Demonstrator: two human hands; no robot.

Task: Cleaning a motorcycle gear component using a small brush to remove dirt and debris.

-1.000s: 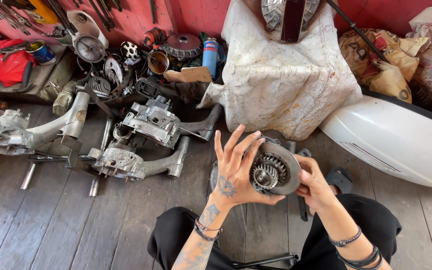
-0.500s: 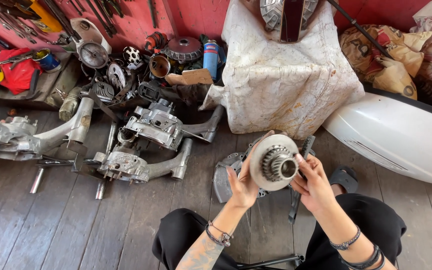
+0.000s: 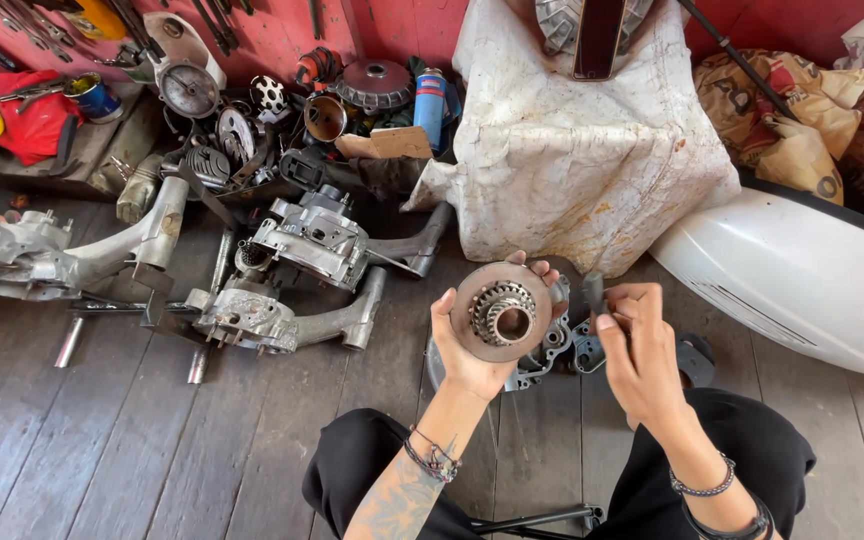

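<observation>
On the plank floor (image 3: 152, 440): white scooter panel (image 3: 802, 290), unmoved; two engine casings (image 3: 312, 240). Left hand (image 3: 472, 355), fingers gripping the clutch drum (image 3: 500, 310), now faced hub-up and lower than before. Right hand (image 3: 637, 345), withdrawn from the drum, fingers pinching a small dark tool (image 3: 593, 292).

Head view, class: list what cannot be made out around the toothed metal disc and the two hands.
- Back of the toothed metal disc: faces away, covered by the left hand.
- Small dark tool: its lower part is hidden in the right hand; kind unclear.
- Grey metal parts on the wooden floor: partly behind disc and hands.
- Black bar: cut off by the bottom edge.
</observation>
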